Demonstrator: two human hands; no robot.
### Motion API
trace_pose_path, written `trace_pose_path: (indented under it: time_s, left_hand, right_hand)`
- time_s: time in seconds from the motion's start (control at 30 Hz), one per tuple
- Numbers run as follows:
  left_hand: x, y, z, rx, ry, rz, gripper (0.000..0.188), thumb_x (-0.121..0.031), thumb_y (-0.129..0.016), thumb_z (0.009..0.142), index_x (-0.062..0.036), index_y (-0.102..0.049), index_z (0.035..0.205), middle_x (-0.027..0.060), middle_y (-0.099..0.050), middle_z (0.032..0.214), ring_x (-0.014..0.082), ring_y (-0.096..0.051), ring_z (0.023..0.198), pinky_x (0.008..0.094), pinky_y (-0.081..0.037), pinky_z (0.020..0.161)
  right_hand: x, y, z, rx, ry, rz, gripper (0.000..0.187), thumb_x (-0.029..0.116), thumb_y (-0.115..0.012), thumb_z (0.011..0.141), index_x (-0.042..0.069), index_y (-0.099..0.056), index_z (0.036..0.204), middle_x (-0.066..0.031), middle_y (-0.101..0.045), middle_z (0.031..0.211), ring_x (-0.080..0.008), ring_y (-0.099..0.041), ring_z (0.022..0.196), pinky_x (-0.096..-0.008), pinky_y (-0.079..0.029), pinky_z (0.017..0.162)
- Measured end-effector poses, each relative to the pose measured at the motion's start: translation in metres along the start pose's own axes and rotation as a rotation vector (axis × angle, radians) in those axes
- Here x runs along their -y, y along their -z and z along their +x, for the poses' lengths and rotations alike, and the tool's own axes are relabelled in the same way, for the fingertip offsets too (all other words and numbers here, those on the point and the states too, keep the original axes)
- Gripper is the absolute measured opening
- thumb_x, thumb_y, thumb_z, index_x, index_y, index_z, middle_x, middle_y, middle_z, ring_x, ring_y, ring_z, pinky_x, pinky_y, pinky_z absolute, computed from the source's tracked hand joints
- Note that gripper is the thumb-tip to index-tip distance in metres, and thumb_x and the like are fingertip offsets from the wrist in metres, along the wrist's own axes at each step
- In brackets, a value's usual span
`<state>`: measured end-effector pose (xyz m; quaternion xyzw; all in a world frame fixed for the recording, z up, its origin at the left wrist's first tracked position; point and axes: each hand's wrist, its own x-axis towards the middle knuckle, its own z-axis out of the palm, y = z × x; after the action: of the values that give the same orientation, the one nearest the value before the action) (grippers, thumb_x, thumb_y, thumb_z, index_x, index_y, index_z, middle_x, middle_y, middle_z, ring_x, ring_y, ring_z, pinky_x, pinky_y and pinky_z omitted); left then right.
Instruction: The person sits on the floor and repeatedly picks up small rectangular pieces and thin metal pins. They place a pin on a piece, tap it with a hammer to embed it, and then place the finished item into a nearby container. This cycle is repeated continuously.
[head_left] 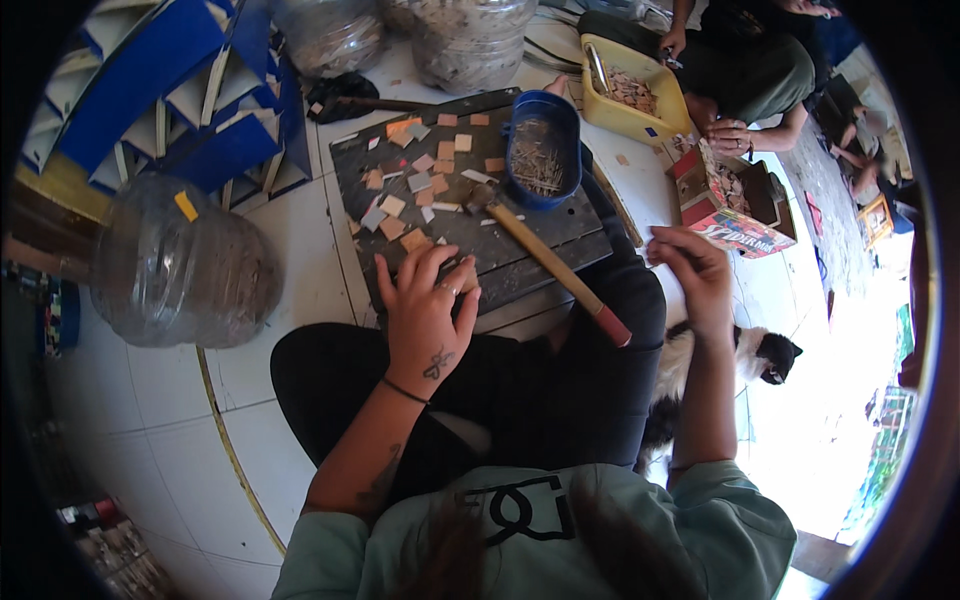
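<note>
My left hand (425,300) rests at the near edge of a dark low board (570,228), fingers bent down and partly closed around a small tan piece mostly hidden beneath them. Off the board, beyond my right knee, my right hand (697,270) is raised with thumb and forefinger pinched; whatever lies between them is too small to make out. Several small square tan and grey pieces (393,205) are scattered over the board. A wooden-handled hammer (555,265) lies across it, its red grip end over my leg. Behind stands a blue tub (560,190) holding nails.
A red cardboard box (735,232) and a yellow basin (660,128) of small pieces stand at the right, beside another person's hand (728,136). A black-and-white cat (765,355) is by my right arm. Large clear plastic containers (185,265) and blue-and-white wooden pieces (150,90) are leftward.
</note>
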<state>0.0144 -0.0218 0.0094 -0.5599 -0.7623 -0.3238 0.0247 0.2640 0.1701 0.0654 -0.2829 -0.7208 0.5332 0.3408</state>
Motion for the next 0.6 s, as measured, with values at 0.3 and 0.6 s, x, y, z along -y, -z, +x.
trace_pose_path:
  time_s: [0.3,0.6]
  left_hand:
    - [0.010,-0.004,-0.005,-0.165,0.017,-0.283,0.018,-0.008,-0.074,0.077,-0.0113,-0.066,0.093,0.0021,-0.067,0.088,0.0253,-0.062,0.095,0.0474,-0.032,0.107]
    - [0.015,-0.007,-0.008,-0.209,0.030,-0.345,0.015,-0.010,-0.078,0.074,-0.0111,-0.066,0.084,0.0020,-0.066,0.082,0.0229,-0.062,0.089,0.0473,-0.034,0.107]
  right_hand:
    - [0.014,-0.126,0.008,0.212,-0.011,0.165,0.018,-0.005,-0.060,0.090,-0.005,-0.069,0.106,-0.0081,-0.066,0.093,-0.0128,-0.064,0.087,-0.0250,-0.050,0.080]
    - [0.003,-0.141,0.014,0.197,0.041,0.052,0.020,-0.002,-0.069,0.085,0.000,-0.071,0.105,-0.0050,-0.068,0.092,-0.0103,-0.064,0.086,-0.0226,-0.050,0.078]
